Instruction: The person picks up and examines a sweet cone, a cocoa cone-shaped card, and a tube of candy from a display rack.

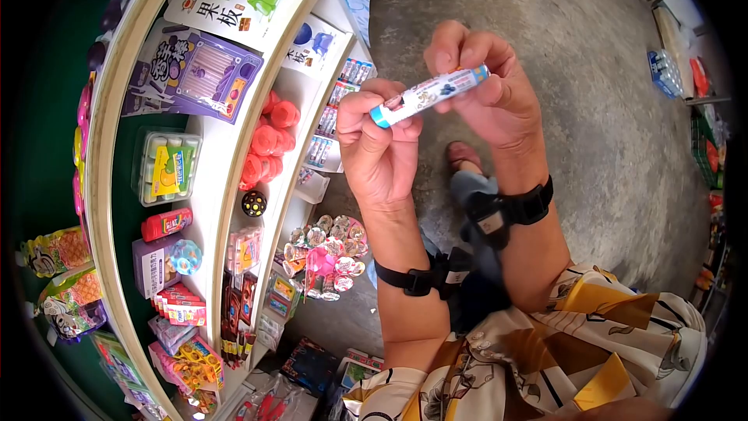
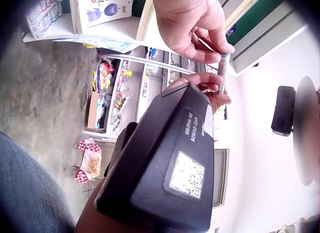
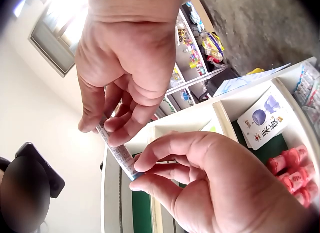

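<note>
A slim white printed tube [image 1: 436,92] with a blue end is held up between both hands, tilted with its right end higher. My left hand [image 1: 382,148] pinches the blue end between thumb and fingers, as the right wrist view also shows. Thumb and fingers of my right hand [image 1: 499,90] grip the opposite end. In the left wrist view the same tube [image 2: 223,75] stands nearly upright between the two hands, and small print covers its side. Part of the right hand is hidden there behind a black wrist device [image 2: 165,163].
Curved white shelves [image 1: 210,156] on the left carry packaged sweets, among them a purple packet [image 1: 195,70], red-lidded containers [image 1: 269,140] and a clear box [image 1: 167,168]. Below the hands stands a bunch of wrapped lollipops [image 1: 327,257]. A concrete floor [image 1: 615,125] stretches to more shelving on the right.
</note>
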Demonstrator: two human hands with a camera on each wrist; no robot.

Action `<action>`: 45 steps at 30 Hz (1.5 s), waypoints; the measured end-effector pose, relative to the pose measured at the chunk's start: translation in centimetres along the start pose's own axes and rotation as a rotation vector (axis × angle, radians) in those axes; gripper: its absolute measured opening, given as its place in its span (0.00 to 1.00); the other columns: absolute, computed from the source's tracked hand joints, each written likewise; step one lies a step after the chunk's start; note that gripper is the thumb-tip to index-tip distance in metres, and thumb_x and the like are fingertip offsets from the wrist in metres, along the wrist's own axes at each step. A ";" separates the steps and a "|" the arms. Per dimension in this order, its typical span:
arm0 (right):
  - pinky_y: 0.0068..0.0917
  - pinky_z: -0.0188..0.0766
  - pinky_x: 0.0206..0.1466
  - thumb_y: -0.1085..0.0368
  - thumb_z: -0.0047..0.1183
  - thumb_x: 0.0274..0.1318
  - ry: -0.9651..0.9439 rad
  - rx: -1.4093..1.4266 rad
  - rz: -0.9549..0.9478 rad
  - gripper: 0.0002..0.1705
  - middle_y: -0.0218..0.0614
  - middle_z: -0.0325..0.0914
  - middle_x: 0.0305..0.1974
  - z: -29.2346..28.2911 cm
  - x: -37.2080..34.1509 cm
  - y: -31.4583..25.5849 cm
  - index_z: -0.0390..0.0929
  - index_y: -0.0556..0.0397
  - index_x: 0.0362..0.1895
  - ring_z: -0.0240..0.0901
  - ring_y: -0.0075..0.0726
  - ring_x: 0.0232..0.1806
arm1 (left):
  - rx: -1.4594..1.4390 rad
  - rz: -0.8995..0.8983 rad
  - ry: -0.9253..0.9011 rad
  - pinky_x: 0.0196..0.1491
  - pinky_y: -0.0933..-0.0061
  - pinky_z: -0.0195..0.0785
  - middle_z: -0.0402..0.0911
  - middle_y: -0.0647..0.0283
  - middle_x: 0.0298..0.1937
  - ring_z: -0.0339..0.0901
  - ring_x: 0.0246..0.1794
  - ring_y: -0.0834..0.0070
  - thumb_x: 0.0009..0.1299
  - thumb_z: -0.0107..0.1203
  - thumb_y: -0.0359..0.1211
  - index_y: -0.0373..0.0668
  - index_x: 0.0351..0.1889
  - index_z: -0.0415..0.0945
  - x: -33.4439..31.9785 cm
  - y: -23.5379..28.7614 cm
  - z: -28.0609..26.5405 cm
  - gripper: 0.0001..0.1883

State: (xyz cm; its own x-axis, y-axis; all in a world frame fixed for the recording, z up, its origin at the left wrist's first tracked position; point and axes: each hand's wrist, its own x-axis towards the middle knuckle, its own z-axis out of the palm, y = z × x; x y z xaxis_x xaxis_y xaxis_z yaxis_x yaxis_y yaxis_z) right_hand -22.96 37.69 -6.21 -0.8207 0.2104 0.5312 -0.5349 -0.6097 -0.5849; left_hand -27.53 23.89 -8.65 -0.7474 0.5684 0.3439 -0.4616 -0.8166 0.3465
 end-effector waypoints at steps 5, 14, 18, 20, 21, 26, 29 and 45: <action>0.25 0.73 0.38 0.62 0.64 0.49 0.007 0.002 0.001 0.16 0.40 0.74 0.40 0.0 0.0 0.0 0.79 0.58 0.41 0.74 0.31 0.36 | -0.019 0.009 0.009 0.38 0.78 0.66 0.71 0.62 0.38 0.70 0.36 0.77 0.65 0.61 0.34 0.42 0.43 0.75 0.0 0.0 -0.1 0.12; 0.25 0.73 0.39 0.63 0.64 0.50 -0.003 0.013 0.001 0.16 0.40 0.73 0.40 0.1 0.0 0.0 0.79 0.58 0.41 0.73 0.30 0.36 | -0.044 0.028 0.010 0.35 0.77 0.70 0.74 0.58 0.40 0.73 0.35 0.74 0.64 0.62 0.34 0.41 0.44 0.76 0.1 -0.3 -0.6 0.13; 0.25 0.73 0.39 0.63 0.65 0.50 -0.003 0.035 0.013 0.16 0.40 0.73 0.41 0.1 0.0 0.0 0.78 0.58 0.40 0.73 0.30 0.36 | -0.017 -0.003 0.008 0.39 0.77 0.67 0.70 0.63 0.37 0.70 0.35 0.77 0.64 0.62 0.36 0.41 0.42 0.74 0.1 -0.1 -0.2 0.13; 0.24 0.73 0.39 0.63 0.65 0.49 -0.005 0.043 0.017 0.16 0.40 0.73 0.41 0.0 0.0 0.0 0.78 0.57 0.40 0.73 0.29 0.36 | 0.005 -0.015 0.008 0.41 0.77 0.66 0.69 0.66 0.36 0.68 0.35 0.79 0.64 0.62 0.37 0.42 0.42 0.73 0.1 0.0 -0.1 0.13; 0.24 0.73 0.39 0.63 0.65 0.49 -0.006 0.041 0.017 0.16 0.40 0.73 0.41 0.0 0.0 0.0 0.78 0.57 0.40 0.72 0.29 0.36 | 0.011 -0.012 0.013 0.42 0.76 0.67 0.69 0.66 0.36 0.68 0.35 0.79 0.64 0.62 0.38 0.42 0.42 0.73 0.1 -0.1 -0.1 0.14; 0.23 0.71 0.40 0.63 0.66 0.48 -0.001 0.044 0.029 0.17 0.39 0.72 0.41 0.1 0.0 0.0 0.78 0.57 0.40 0.72 0.28 0.37 | -0.061 0.026 0.018 0.35 0.77 0.70 0.74 0.58 0.38 0.73 0.34 0.74 0.64 0.62 0.35 0.40 0.43 0.75 0.1 -0.4 -0.5 0.13; 0.23 0.71 0.40 0.63 0.66 0.48 0.003 0.045 0.023 0.16 0.39 0.72 0.41 -0.1 0.0 0.1 0.78 0.57 0.40 0.72 0.28 0.37 | -0.042 0.010 0.020 0.37 0.76 0.69 0.71 0.61 0.37 0.71 0.34 0.76 0.64 0.62 0.36 0.41 0.43 0.74 0.1 -0.4 -0.3 0.14; 0.24 0.72 0.39 0.64 0.66 0.48 0.001 0.063 0.029 0.16 0.39 0.72 0.41 0.0 0.0 0.1 0.78 0.57 0.39 0.71 0.28 0.36 | -0.069 0.030 0.002 0.34 0.78 0.69 0.73 0.60 0.36 0.72 0.34 0.74 0.64 0.62 0.37 0.40 0.42 0.74 0.2 -0.6 -0.3 0.14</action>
State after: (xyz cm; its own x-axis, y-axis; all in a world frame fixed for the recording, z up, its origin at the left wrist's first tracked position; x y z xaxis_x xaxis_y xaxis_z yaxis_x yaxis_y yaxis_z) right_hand -23.02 37.63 -6.30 -0.8356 0.1928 0.5144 -0.4975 -0.6627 -0.5598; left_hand -27.56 24.46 -9.07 -0.7627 0.5430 0.3513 -0.4705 -0.8385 0.2748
